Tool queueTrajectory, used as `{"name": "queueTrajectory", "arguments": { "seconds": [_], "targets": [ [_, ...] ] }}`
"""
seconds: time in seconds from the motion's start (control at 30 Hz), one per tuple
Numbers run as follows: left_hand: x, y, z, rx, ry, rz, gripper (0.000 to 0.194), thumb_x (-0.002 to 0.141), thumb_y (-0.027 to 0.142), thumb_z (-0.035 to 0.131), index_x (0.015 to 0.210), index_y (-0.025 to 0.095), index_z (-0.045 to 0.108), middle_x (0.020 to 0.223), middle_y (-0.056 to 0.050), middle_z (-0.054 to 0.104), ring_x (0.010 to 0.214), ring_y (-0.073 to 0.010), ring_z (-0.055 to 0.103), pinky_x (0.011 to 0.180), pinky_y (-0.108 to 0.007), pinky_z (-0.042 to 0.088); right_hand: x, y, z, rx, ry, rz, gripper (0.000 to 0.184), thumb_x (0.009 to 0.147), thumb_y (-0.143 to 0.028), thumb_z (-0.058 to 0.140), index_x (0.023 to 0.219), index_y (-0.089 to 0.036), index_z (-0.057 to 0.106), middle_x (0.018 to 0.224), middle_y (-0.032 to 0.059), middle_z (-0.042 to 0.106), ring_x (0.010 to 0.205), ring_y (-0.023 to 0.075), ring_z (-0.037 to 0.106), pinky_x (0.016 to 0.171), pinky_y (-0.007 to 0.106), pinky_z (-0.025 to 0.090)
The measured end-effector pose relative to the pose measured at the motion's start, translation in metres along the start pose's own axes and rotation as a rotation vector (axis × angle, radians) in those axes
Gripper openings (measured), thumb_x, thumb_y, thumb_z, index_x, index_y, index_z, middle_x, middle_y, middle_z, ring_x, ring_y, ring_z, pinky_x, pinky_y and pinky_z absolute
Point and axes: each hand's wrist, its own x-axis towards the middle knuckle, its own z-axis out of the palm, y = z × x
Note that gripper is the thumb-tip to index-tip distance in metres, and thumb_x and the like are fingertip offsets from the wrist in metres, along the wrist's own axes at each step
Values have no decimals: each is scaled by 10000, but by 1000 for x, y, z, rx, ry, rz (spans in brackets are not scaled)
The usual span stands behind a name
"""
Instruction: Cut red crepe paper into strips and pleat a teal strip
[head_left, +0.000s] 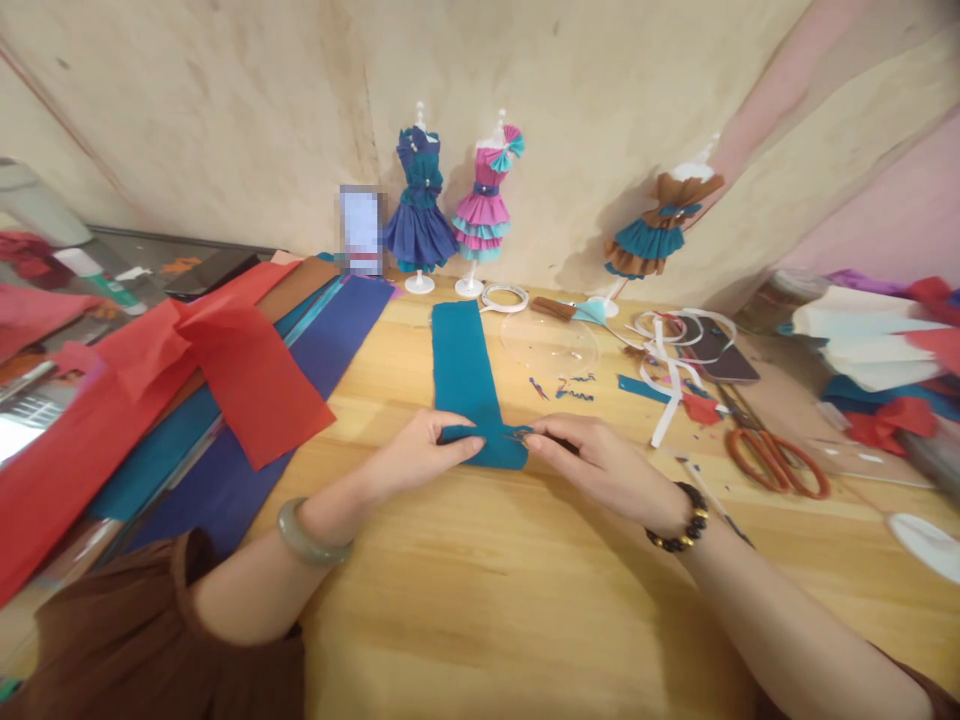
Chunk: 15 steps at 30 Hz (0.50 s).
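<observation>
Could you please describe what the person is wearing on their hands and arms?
Both forearms are bare. The left hand has a smooth pale grey-green bangle at the wrist; the right hand has a dark beaded bracelet with some gold beads. Brown sleeves begin near the elbows. No rings are discernible.

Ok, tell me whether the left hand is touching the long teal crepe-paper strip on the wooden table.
Touching. The head view shows the left hand pinching the near end of the long teal crepe-paper strip, thumb and fingers pressed on its folded edge, with no gap.
</observation>
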Motion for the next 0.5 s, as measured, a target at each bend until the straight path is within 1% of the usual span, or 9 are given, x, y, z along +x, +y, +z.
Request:
{"name": "queueTrajectory", "arguments": {
  "seconds": [0.1,0.2,0.27,0.37,0.5],
  "targets": [
    [-1,2,2,-17,-24,-9,291,806,429,593,817,154,689,745,-14,670,707,-166,589,611,-241,455,2,-1,1,-3,7,-29,361,967,-425,403,829,-196,645,768,22,666,689,151,586,640,276,434],
    [-2,3,2,-32,-38,-14,291,809,428,591,833,154,685,787,-20,679,738,-171,592,630,-243,460,2,-1,2,-13,16,-47,349,966,-422,411,875,-203,667,813,33,693,725,163,613,666,287,459],
    [-2,3,3,-31,-31,-15,284,814,424,587,797,152,667,772,-13,663,718,-158,576,617,-234,444,2,0,1,-22,22,-51,341,964,-420,421,906,-209,682,863,43,710,767,174,630,693,294,475],
    [-1,2,2,-28,-20,-5,282,824,416,576,742,150,627,718,4,619,673,-134,541,601,-224,416,1,1,-2,-35,27,-51,322,960,-403,436,915,-212,692,884,44,719,785,174,642,706,289,482],
    [-1,3,2,-30,-26,9,281,827,416,572,742,152,615,715,9,604,675,-132,529,617,-228,412,1,0,-4,-31,30,-50,285,953,-382,458,957,-216,690,907,37,723,801,167,648,718,274,481]
  ]
}}
